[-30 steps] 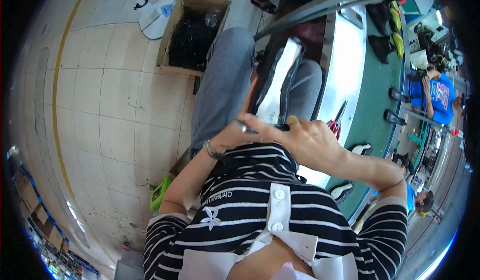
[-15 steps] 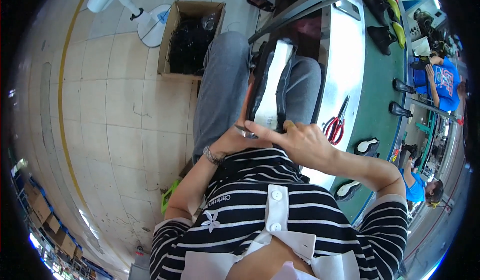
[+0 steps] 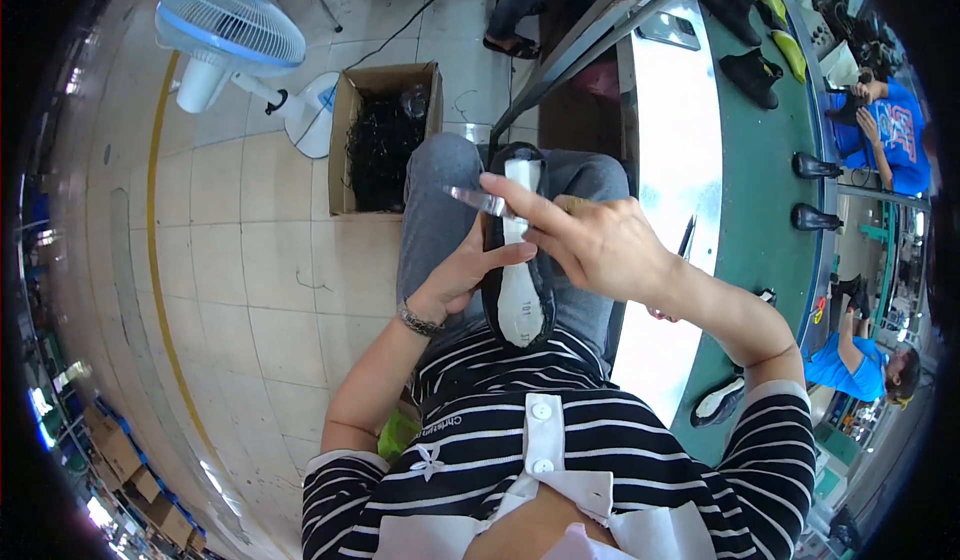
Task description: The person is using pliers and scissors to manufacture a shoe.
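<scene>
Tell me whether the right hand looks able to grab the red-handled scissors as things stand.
Probably not immediately: the right hand holds a silver tool over the shoe, and its forearm partly hides the red-handled scissors, though they lie close by.

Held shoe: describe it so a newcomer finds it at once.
Start at the grey trousers, mid-picture. Over that lap, the left hand holds a black shoe, white underside facing the camera. Its white-bottomed neighbour lies on the green surface; this one is held.
</scene>
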`<state>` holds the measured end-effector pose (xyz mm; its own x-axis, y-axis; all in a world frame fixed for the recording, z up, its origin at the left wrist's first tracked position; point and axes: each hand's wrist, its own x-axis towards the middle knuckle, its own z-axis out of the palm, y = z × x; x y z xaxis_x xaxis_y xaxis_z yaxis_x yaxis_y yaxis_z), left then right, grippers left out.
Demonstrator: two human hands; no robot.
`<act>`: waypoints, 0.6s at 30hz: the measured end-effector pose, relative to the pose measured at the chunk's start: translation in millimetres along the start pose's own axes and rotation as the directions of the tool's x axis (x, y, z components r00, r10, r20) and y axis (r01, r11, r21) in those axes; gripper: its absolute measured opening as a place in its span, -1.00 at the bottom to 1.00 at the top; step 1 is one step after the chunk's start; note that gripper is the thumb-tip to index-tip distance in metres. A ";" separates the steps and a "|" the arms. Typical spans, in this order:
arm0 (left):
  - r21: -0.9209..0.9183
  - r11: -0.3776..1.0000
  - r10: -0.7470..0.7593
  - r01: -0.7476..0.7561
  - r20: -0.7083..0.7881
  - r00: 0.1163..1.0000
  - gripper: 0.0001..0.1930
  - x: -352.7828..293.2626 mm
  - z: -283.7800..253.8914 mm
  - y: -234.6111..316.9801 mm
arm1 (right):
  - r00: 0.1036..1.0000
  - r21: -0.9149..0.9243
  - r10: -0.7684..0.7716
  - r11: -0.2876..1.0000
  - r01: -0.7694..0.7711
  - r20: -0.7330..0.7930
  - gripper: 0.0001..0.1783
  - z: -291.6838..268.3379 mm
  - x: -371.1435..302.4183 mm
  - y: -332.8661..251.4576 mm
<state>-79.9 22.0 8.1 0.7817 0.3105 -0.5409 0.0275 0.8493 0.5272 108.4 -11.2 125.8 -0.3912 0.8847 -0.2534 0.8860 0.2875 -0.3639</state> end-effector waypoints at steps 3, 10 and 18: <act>0.142 0.990 0.033 -0.026 -0.042 0.999 -0.01 4.5 7.7 6.5 | 0.980 -0.042 0.166 0.986 -0.163 0.107 -0.18 0.2 8.1 12.9; 0.162 0.986 0.058 -0.048 -0.062 0.996 -0.12 -5.7 15.9 10.7 | 0.944 0.399 0.236 0.908 -0.129 -0.232 -0.17 27.0 -40.1 23.2; 0.493 0.753 0.376 -0.435 0.220 0.900 0.23 -5.5 19.5 1.5 | 0.744 0.852 0.547 0.521 0.056 -0.384 0.27 53.1 -85.9 -7.2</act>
<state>-72.1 13.1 24.6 0.8508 0.5051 -0.1448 -0.0119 0.2941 0.9557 122.3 -108.7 102.6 0.2896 0.9561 -0.0438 0.2272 -0.1132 -0.9672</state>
